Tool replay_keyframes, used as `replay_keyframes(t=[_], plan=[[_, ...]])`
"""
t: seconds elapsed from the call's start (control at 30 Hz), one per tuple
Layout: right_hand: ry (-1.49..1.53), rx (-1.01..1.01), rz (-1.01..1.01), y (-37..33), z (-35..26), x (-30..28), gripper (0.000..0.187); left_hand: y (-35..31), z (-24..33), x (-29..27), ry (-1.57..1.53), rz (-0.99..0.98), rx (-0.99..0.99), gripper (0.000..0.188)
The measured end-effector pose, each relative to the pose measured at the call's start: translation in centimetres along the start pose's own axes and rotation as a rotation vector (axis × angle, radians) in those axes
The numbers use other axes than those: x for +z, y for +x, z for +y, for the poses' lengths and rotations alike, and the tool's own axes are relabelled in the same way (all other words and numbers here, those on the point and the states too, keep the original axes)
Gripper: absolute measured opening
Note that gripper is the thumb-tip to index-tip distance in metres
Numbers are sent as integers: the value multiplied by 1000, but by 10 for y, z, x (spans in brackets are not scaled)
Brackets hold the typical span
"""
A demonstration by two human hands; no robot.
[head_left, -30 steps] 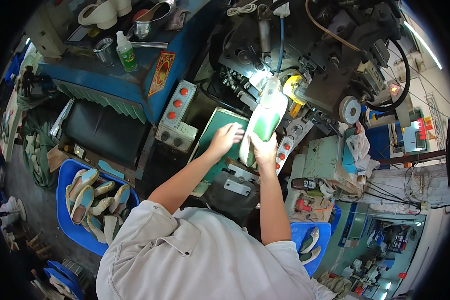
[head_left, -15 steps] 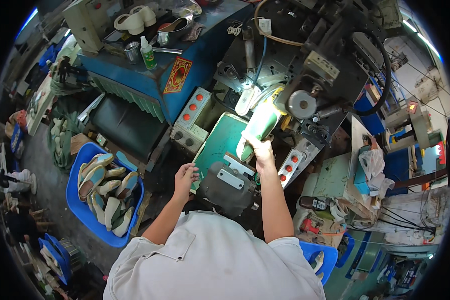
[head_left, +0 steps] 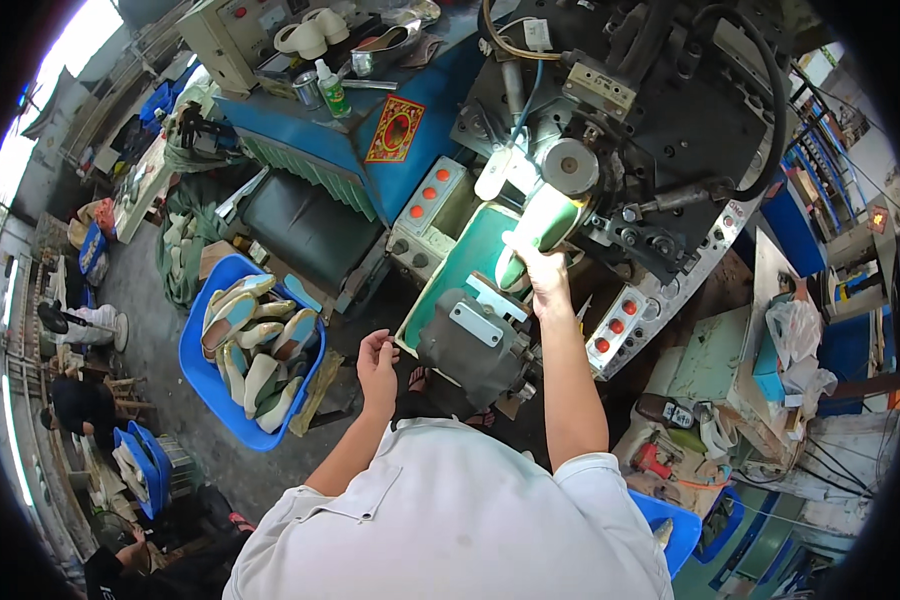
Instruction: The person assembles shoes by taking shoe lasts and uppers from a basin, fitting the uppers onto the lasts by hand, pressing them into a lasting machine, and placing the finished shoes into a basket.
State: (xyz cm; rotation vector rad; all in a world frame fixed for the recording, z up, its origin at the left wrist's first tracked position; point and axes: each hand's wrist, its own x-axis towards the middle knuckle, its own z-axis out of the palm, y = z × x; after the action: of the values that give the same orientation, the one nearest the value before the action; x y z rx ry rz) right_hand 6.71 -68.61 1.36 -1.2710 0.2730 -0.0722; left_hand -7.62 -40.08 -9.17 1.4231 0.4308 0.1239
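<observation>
My right hand grips a pale green shoe piece and holds it up against the dark machine head. Beneath it lies the green machine table. My left hand hangs free and empty below that table, fingers loosely curled, beside the grey machine block. It is drawn toward the blue bin filled with several pale green shoe pieces on my left.
A blue cabinet carries a green bottle, cups and tools. Red-button control boxes flank the machine. More blue bins stand lower left and lower right. Another person sits at far left.
My left hand left the shoe piece and dropped down and left, away from the green table. My right hand stayed on the piece at the machine head. My view swung left.
</observation>
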Motion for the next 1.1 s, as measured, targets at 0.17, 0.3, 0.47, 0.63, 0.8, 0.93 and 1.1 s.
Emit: replay_keyframes(t=[0.17, 0.3, 0.47, 0.63, 0.8, 0.93, 1.1], plan=[[-27, 42, 19, 3, 8, -2, 35, 28, 9, 15, -19, -77, 66, 20], [-79, 59, 27, 1, 4, -3, 44, 47, 19, 27, -15, -141, 156, 22], [-112, 83, 5, 0, 0, -6, 48, 60, 28, 29, -22, -195, 169, 23], [-104, 53, 49, -3, -2, -1, 45, 79, 28, 30, -12, -239, 153, 23], [-145, 26, 79, 4, 13, -6, 70, 91, 31, 31, -20, -278, 168, 23], [227, -34, 146, 10, 15, -3, 83, 88, 34, 21, -59, -279, 95, 21], [418, 74, 312, 27, 27, -13, 87, 81, 28, 4, -57, -260, 79, 22]])
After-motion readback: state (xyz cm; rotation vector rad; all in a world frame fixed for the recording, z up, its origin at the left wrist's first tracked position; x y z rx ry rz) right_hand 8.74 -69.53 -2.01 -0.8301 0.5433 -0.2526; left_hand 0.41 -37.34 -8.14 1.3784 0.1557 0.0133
